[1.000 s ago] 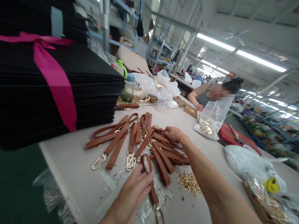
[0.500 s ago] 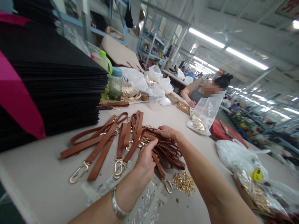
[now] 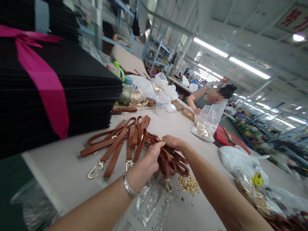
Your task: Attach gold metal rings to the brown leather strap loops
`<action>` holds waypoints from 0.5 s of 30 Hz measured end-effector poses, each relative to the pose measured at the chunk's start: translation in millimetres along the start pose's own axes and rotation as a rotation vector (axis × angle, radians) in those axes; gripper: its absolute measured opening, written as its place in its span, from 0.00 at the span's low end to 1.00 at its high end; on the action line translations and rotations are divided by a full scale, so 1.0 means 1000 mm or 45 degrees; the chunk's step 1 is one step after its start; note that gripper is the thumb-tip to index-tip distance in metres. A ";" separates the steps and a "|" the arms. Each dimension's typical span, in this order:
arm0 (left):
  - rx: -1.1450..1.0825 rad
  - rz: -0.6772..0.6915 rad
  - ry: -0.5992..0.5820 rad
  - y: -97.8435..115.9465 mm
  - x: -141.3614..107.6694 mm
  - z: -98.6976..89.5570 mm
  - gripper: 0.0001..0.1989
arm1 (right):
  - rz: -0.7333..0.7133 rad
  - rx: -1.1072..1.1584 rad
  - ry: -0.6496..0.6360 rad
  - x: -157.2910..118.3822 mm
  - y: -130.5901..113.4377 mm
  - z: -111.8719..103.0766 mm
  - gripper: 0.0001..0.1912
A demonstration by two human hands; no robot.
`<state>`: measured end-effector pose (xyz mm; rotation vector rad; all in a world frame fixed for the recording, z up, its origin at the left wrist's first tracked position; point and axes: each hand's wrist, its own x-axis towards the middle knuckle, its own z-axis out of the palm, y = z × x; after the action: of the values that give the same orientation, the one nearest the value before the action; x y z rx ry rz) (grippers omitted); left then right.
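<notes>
A bundle of brown leather straps point(image 3: 179, 165) with gold-coloured metal ends lies in front of me, its loops hanging toward my side. My left hand point(image 3: 152, 158) is closed on the near left part of the bundle, thumb on top. At its far end, my right hand point(image 3: 172, 142) grips the same straps, with its fingertips partly hidden. An oval gold ring point(image 3: 169, 185) hangs below the loops. Just left of the bundle, several more brown straps point(image 3: 113, 158) are spread on the table, some ending in a large gold carabiner-like clasp point(image 3: 95, 170).
Small gold fittings point(image 3: 189, 185) form a pile right of the straps. A tall stack of black sheets point(image 3: 91, 93) tied with pink ribbon fills the left. Plastic bags point(image 3: 235, 160) and a red item point(image 3: 228, 138) lie at right. A co-worker point(image 3: 202, 98) sits across the table point(image 3: 72, 179).
My left hand has moved up toward my right hand and closed further on the straps. The loops are gathered closer together. The view has turned slightly left.
</notes>
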<state>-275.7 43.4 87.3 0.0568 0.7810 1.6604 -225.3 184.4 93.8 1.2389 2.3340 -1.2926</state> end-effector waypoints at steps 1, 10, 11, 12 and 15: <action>0.051 -0.012 -0.050 0.006 -0.004 -0.004 0.06 | 0.021 0.032 0.014 -0.005 -0.001 0.002 0.14; 0.811 -0.173 -0.223 0.076 -0.015 -0.034 0.13 | -0.006 0.345 0.183 -0.047 -0.027 0.054 0.17; 0.919 -0.137 -0.197 0.081 -0.015 -0.041 0.13 | -0.041 0.368 0.210 -0.048 -0.029 0.067 0.17; 1.031 -0.087 -0.159 0.085 -0.014 -0.049 0.12 | -0.080 0.385 0.236 -0.048 -0.031 0.080 0.17; 1.355 0.097 -0.010 0.092 -0.012 -0.074 0.11 | -0.208 0.381 0.333 -0.042 -0.032 0.116 0.17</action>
<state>-384.8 -4.4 82.2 0.8377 1.5867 1.1415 -247.0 61.7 66.4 1.4038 2.5348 -1.6755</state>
